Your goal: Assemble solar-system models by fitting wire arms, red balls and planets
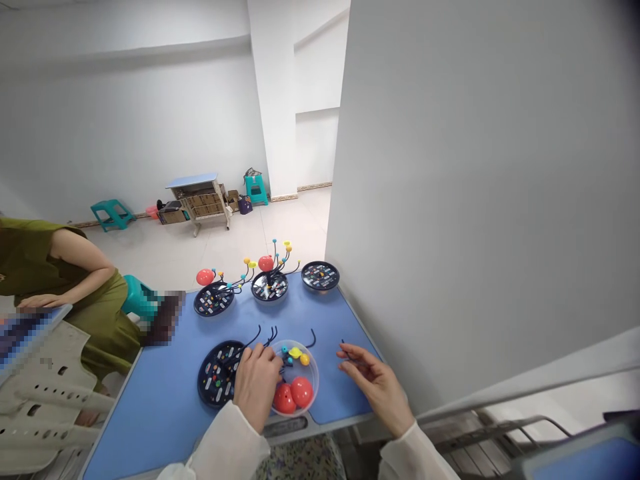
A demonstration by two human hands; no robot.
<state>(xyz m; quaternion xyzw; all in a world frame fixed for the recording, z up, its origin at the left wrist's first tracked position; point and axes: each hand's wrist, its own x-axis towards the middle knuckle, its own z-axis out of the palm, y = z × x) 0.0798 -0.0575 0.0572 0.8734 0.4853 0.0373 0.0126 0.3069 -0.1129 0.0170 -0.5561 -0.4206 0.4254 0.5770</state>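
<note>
My left hand (257,385) is closed, fingers curled down, between a round black base (211,373) printed with coloured spots and a clear plastic bowl (316,380). What its fingertips hold is hidden. Inside the bowl lie two red balls (301,392), a yellow ringed piece (295,353), an orange ball (305,359) and small blue balls (285,349). Thin black curved rods (271,335) stick out beyond my left fingers, and another curved rod (313,339) leans from the bowl's rim. To the right of the bowl, my right hand (377,385) pinches a thin black rod (343,342).
Two assembled planet models (214,299) (270,287) and a black round base (321,276) stand along the blue table's (160,393) far edge. A grey wall (450,233) borders the right side. At left, a person (85,280) sits near a white chair back (45,387).
</note>
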